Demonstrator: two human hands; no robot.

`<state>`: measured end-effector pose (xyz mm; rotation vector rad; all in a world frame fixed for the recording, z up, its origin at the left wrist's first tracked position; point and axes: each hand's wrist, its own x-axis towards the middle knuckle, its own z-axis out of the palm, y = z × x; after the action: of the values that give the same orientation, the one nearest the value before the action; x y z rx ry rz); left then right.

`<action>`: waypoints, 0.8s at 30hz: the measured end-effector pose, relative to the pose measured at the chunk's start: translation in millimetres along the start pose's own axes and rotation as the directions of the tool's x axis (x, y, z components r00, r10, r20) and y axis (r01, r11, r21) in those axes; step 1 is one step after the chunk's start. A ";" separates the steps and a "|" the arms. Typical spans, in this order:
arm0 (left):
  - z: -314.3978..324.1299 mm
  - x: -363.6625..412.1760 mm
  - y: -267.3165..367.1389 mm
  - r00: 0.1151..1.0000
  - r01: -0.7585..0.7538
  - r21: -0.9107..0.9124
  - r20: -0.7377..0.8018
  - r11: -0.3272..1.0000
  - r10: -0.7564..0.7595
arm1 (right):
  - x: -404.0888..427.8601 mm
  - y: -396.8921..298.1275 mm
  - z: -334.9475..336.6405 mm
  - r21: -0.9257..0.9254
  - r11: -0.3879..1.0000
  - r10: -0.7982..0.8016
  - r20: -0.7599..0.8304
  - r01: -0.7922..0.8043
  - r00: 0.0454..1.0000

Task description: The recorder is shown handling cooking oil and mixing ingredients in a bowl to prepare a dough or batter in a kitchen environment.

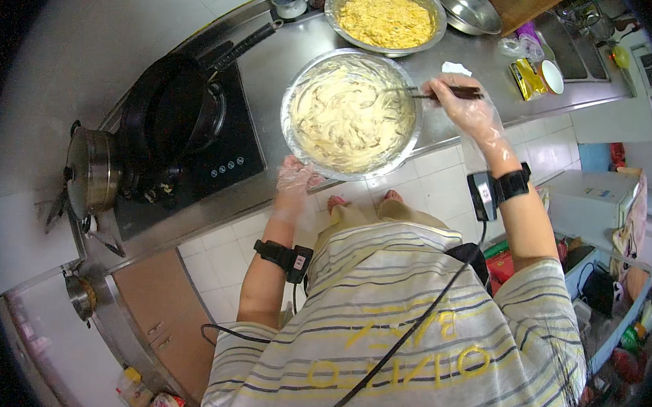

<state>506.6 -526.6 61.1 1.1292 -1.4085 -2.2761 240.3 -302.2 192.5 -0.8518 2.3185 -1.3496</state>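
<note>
A metal mixing bowl (pixel 285 105) sits at the counter's front edge, its near side reaching past the edge. Inside is a thick, pale yellow batter (pixel 344 105) with swirl marks and darker streaks. My right hand (pixel 459 102), in a clear plastic glove, grips dark chopsticks (pixel 470 93) whose tips reach into the batter at the bowl's right side. Also gloved, my left hand (pixel 297 176) holds the bowl at its lower left rim; some of its fingers are hidden.
Behind stands a second metal bowl (pixel 331 11) of yellow shredded food, beside an empty metal basin (pixel 467 12). A black wok (pixel 168 107) and a lidded pot (pixel 93 173) occupy the cooktop (pixel 234 135) at left. A gold packet (pixel 527 78) and white cup (pixel 551 77) lie right, near the sink.
</note>
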 end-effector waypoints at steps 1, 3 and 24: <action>1.7 -0.6 1.6 1.000 -0.004 -0.025 0.015 1.000 0.005 | 4.1 11.0 -0.2 0.004 1.000 0.001 -0.002 -0.001 1.000; 6.7 -3.9 5.6 1.000 -0.015 0.005 0.010 1.000 0.015 | 10.6 18.8 1.6 -0.083 0.985 0.149 -0.003 -0.149 0.989; 4.8 5.8 -4.5 0.998 0.023 0.066 -0.063 0.998 -0.019 | -3.0 68.2 53.2 0.279 0.950 0.115 0.100 -0.139 0.988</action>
<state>500.1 -524.4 55.6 1.2300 -1.4653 -2.2029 249.1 -310.5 106.8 -0.6424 2.0133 -1.5144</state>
